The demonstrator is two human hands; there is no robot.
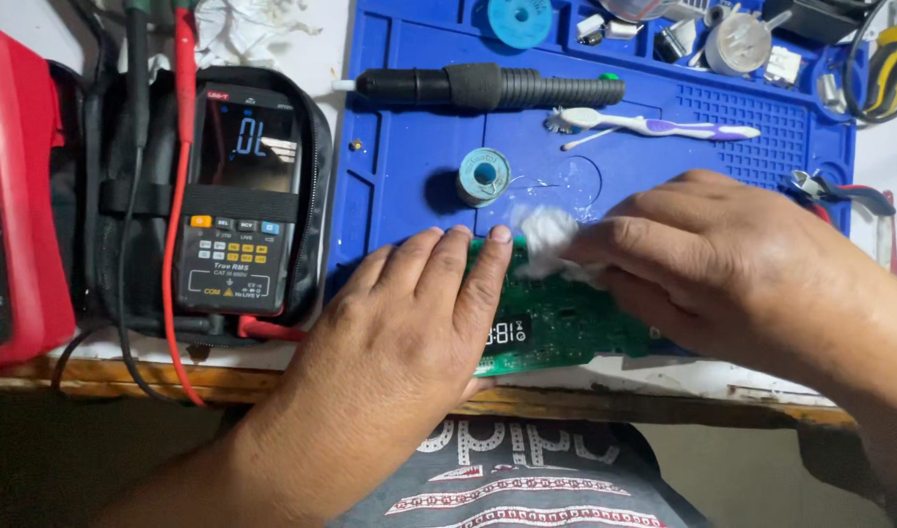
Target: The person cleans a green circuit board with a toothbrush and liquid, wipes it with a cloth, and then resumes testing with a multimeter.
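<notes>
Circuit board [566, 328], green with a small digit display, is lying at the near edge of the blue work mat [409, 166], half over the wooden bench lip. I am pressing my left hand [399, 332] flat on its left end, fingers together and extended, pinning it down. My right hand [722, 264] is pinching a white wad of tissue [546, 240] between thumb and fingertips, rubbing it on the board's upper edge. I judge light, short strokes are wisest, keeping the wad clear of the display and the left palm firm so the board is not sliding off the lip. Just beyond, a solder spool [483, 176] is sitting near the wad. A black soldering handle [487, 88] and a toothbrush [654, 124] are lying farther back; a multimeter [241, 200] with red and black leads is resting well left.
</notes>
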